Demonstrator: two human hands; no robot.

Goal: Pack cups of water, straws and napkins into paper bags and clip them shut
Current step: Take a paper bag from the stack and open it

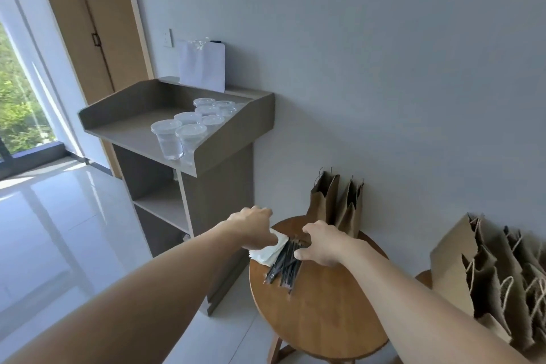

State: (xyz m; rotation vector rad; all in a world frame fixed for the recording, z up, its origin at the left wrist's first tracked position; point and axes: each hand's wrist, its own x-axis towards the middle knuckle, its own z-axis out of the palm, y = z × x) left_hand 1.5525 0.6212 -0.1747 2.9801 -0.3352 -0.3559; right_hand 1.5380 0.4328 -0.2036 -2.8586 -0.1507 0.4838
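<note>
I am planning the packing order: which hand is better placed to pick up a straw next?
Probably the right. The right hand lies over the straws, thumb touching them; the left hand is at the napkins beside them.

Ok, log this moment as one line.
left hand at napkins | right hand over straws | piles on round table | cups on stand
</note>
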